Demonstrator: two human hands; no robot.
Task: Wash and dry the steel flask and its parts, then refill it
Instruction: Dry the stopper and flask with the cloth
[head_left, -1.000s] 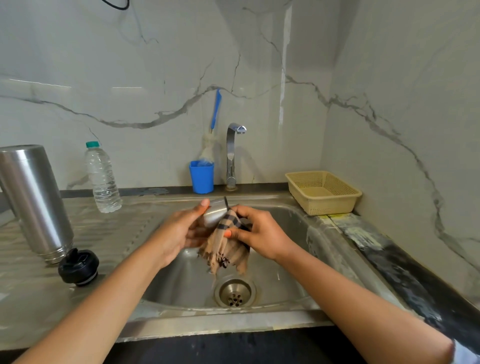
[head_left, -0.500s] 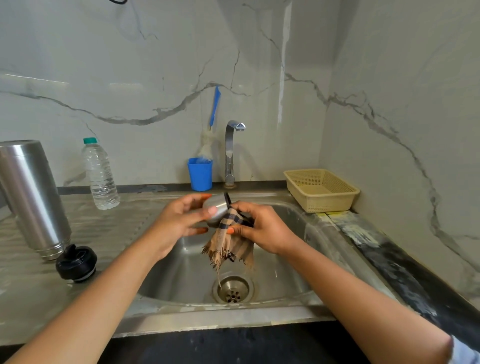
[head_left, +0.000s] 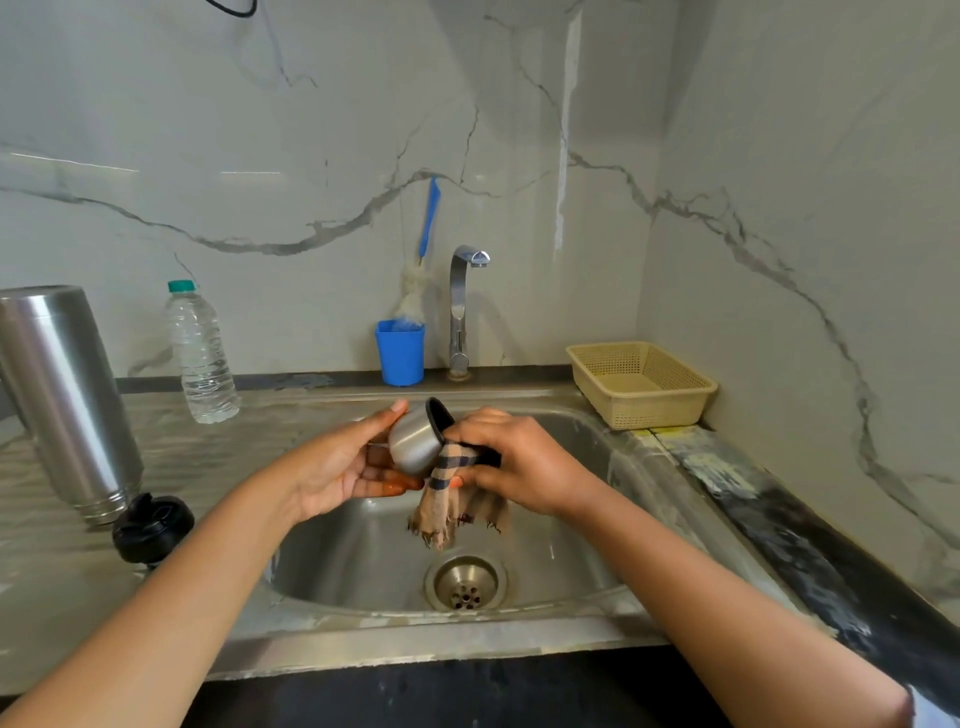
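Over the steel sink (head_left: 332, 561), our left hand (head_left: 332, 467) grips the flask's cup (head_left: 413, 441). The cup lies sideways, mouth toward our right hand (head_left: 524, 462), which pinches the checked cloth (head_left: 452, 501) at its rim.

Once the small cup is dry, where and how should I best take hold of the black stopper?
Grip the black stopper around its round body, from above and the right. It seems to sit flat on the drainboard, and the steel flask stands close at its left, crowding that side.
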